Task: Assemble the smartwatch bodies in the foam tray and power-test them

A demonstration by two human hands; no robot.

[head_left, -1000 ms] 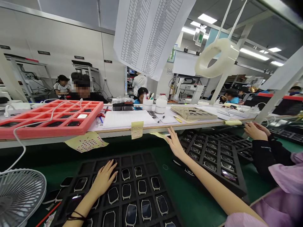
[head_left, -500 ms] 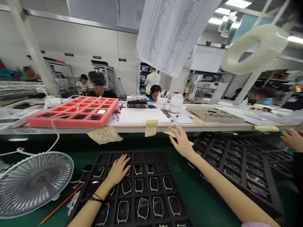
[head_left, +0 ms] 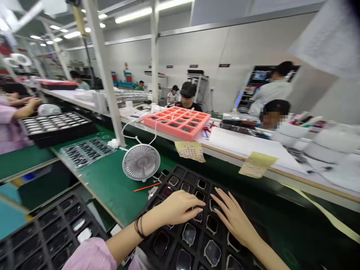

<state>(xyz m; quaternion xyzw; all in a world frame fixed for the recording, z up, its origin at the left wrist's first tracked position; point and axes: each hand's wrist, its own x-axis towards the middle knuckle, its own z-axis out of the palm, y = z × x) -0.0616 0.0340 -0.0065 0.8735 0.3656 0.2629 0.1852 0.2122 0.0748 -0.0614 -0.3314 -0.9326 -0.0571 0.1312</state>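
A black foam tray (head_left: pixel 194 240) holds rows of watch cases with dark screens, such as this watch case (head_left: pixel 212 224). My left hand (head_left: pixel 178 208), with a dark band at the wrist, is over the tray's middle; its fingers and thumb are stretched out and slightly apart near a watch case (head_left: pixel 198 216). Over the right part of the tray, my right hand (head_left: pixel 234 219) lies with fingers spread, partly covering another watch case (head_left: pixel 214 204). Nothing shows in either hand. The hands and forearms hide some pockets.
Left of the tray are a white fan (head_left: pixel 141 162) and an orange stick (head_left: pixel 146 187). A pink foam tray (head_left: pixel 180 123) rests on the shelf, where yellow notes (head_left: pixel 257 165) hang. Another black tray (head_left: pixel 42 232) is at lower left. Co-workers sit beyond the shelf and at far left.
The view has swung to the left. My right hand has come down from near the shelf edge onto the watch tray, beside my left hand, which stays over the tray.
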